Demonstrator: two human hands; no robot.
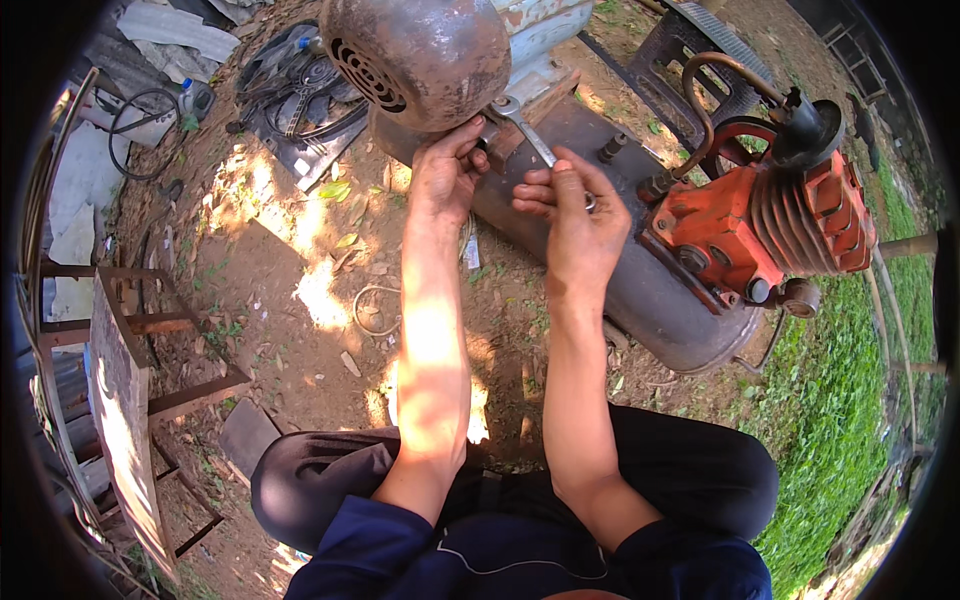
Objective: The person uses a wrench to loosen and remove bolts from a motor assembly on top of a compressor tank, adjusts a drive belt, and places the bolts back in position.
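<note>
Gripping a silver wrench [530, 135] by its lower end, the right hand [578, 225] sits just above frame centre, fingers curled tight round the handle. Wrench runs diagonally up-left; its open head lies at the base of the motor [415, 58], top centre of the frame, on what looks like a mounting bolt, too small to be sure.

Left hand [445, 172] is just left of the right one, fingertips pressed up against the underside of the motor mount. Fingers bent, narrow; cannot tell if it pinches anything, the fingertips are partly hidden. Hands are near each other, not touching.

Motor: rusty brown round housing with a vented end cover, sitting on a plate on top of a dark grey tank [640, 290] that runs from centre toward the right. Orange finned compressor head [770, 220] at upper right on the same tank, with a curved copper pipe [720, 75] arching above it.

Both bare forearms come up from the lower edge; the person's dark trousers and blue sleeves fill the bottom centre.

Ground is bare dirt with dry leaves and sun patches, grass [840, 400] on the right. A wooden frame [130, 370] stands at left, and dark scrap parts [300, 95] lie at upper left.
</note>
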